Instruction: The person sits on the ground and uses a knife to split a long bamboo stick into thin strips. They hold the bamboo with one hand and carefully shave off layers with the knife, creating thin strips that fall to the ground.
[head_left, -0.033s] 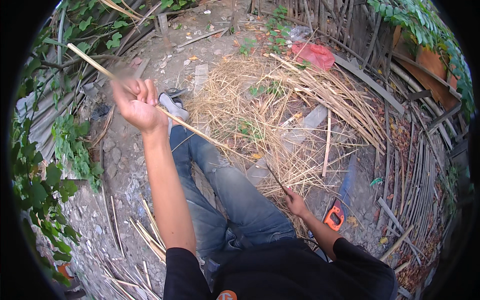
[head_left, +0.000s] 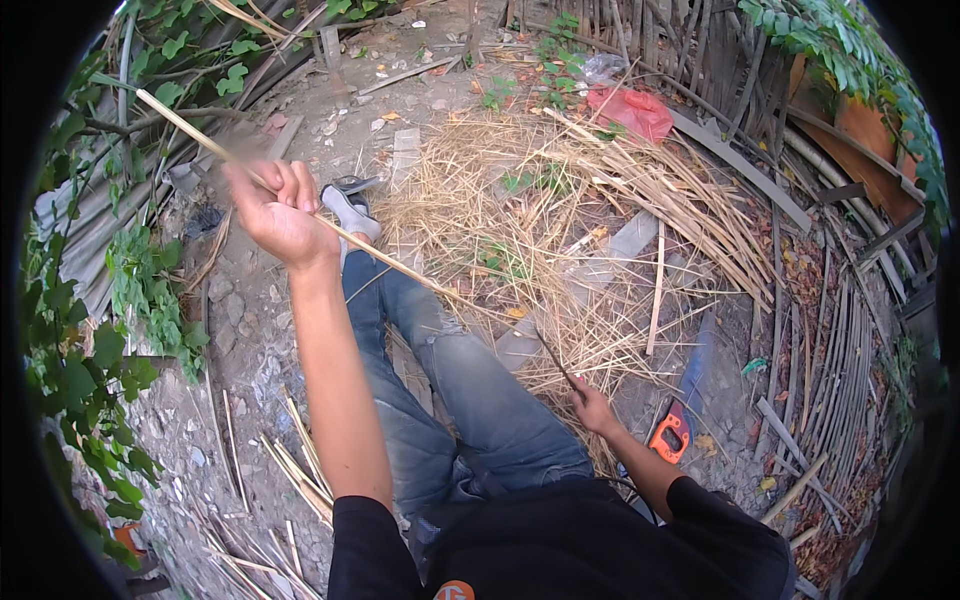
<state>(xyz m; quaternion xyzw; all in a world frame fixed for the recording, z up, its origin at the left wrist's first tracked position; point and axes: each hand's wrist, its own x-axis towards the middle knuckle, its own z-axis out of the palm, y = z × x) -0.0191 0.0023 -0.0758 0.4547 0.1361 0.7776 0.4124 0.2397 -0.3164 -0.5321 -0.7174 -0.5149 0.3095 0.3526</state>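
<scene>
Raised at the left, my left hand is closed around a long pale bamboo strip. One end of the strip points to the upper left. From the hand it slants down to the right across my lower legs, ending over the shavings. My right hand, lower and right of my knee, grips a knife with a thin dark blade. The blade points up and left toward the strip's lower end; whether they touch I cannot tell. Thin bamboo shavings cover the ground ahead of my legs.
A saw with an orange handle lies right of my right hand. Split bamboo strips are heaped at the far right beside a red plastic bag. More strips lie left of my lap. Leafy vines hang along the left side.
</scene>
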